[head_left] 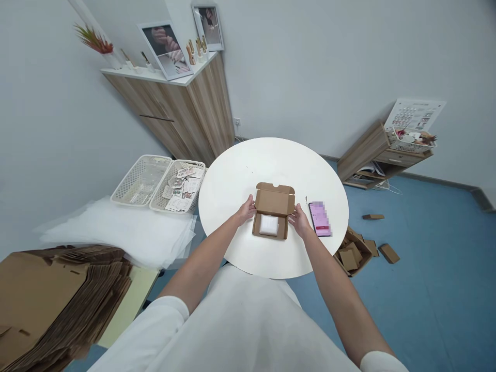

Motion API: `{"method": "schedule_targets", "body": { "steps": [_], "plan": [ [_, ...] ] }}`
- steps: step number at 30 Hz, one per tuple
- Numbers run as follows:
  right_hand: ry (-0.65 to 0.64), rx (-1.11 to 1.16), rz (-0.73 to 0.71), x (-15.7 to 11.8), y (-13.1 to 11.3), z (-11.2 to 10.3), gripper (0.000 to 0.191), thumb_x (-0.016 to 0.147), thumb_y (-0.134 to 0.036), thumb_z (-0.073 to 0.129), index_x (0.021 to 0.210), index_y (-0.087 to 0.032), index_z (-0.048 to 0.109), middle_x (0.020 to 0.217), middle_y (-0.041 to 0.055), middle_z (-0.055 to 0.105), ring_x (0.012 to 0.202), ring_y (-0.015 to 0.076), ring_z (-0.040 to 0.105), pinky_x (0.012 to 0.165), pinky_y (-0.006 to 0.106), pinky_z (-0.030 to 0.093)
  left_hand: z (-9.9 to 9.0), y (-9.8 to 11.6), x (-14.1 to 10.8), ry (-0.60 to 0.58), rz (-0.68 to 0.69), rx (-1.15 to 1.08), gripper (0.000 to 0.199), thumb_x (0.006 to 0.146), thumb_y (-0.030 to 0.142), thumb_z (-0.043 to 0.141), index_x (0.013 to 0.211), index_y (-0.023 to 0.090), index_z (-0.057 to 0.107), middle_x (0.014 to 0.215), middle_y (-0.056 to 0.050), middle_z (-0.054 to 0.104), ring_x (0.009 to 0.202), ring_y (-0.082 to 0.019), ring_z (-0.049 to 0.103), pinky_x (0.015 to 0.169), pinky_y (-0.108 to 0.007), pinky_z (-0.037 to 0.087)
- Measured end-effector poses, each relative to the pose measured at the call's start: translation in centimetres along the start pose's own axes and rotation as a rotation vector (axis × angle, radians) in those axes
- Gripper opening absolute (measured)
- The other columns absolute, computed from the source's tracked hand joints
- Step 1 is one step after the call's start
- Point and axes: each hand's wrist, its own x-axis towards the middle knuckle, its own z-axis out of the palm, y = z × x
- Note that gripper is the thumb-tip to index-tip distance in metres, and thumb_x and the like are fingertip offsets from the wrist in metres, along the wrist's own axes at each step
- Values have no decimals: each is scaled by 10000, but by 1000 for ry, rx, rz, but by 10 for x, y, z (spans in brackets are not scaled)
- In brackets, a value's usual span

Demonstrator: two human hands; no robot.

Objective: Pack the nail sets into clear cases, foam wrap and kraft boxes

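Observation:
A small brown cardboard box (275, 200) lies on the round white table (271, 155), its lid raised and leaning away from me. Inside it rests a white wrapped packet (268, 225). My left hand (246, 209) is at the box's left side, fingers extended and apart, near the lid's edge. On the right side, my right hand (299, 220) has its fingers spread beside the lid and the box wall. Whether the fingertips touch the cardboard is hard to tell. Neither hand is closed on anything.
A phone (320, 219) lies right of my right hand. Left of the table stand white baskets (178, 186), white sheets (127, 232) and stacked flat cardboard (58, 299). An open carton (354, 253) with small boxes sits on the floor at right.

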Motion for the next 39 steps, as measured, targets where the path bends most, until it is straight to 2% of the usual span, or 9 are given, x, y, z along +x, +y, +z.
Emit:
{"method": "schedule_targets", "body": {
  "steps": [7,14,20,24,27,29,31,35,39],
  "plan": [
    [-92,-311,-149,-16,-4,1,616,803,-633,120,1242,-332,429,1273,-2,470,1129,191,443,866,340,380,-12,-11,-13,-30,139,111,743,793,637,-1,1247,231,424,1341,-45,399,1219,-229,368,870,-339,386],
    [-57,-283,-104,-22,7,-8,669,788,-649,126,1194,-276,505,1153,29,545,1023,187,498,853,334,397,-12,-18,-28,-63,147,156,788,772,652,-36,1236,235,446,1315,-34,425,1160,-212,415,847,-322,398],
    [-130,-299,-11,-40,12,-12,741,777,-663,63,1207,-235,488,1080,66,587,986,197,551,846,338,394,-18,-24,-45,-119,50,157,859,732,667,-106,1281,220,380,1257,-77,479,1081,-201,495,794,-290,422],
    [-201,-386,37,-53,8,-14,686,782,-663,154,1247,-248,441,1066,76,600,931,197,587,841,331,390,-20,-23,-55,-136,-32,247,783,741,697,3,1253,260,403,1241,-80,495,997,-201,548,734,-270,436],
    [-218,-469,79,-57,9,-14,601,770,-640,307,1206,-265,483,1057,71,606,880,199,599,804,334,408,-16,-26,-59,-183,-85,296,654,743,691,242,1199,269,445,1222,-77,508,910,-187,574,691,-260,441],
    [-186,-516,84,-58,14,-13,566,739,-599,433,1180,-252,503,1042,75,610,860,201,598,765,326,426,-12,-32,-60,-145,-80,345,627,715,632,421,1221,262,405,1207,-82,514,890,-182,574,670,-249,439],
    [-147,-545,61,-59,23,-11,586,704,-529,537,1198,-219,479,976,81,627,838,196,599,738,308,435,-7,-42,-61,-57,-56,386,693,688,562,524,1266,234,330,1181,-101,524,903,-187,568,667,-242,435],
    [-78,-662,31,-62,43,-9,631,681,-446,585,1225,-170,424,797,44,629,750,174,599,687,286,438,-1,-63,-63,68,-28,494,750,688,480,560,1296,158,259,1121,-130,544,936,-203,561,716,-253,425],
    [54,-828,-15,-63,59,-6,613,652,-429,602,1195,-197,436,749,15,612,742,179,589,674,289,424,5,-76,-64,186,35,687,757,666,421,589,1290,151,255,1141,-129,523,992,-227,532,752,-271,404]
  ]
}}
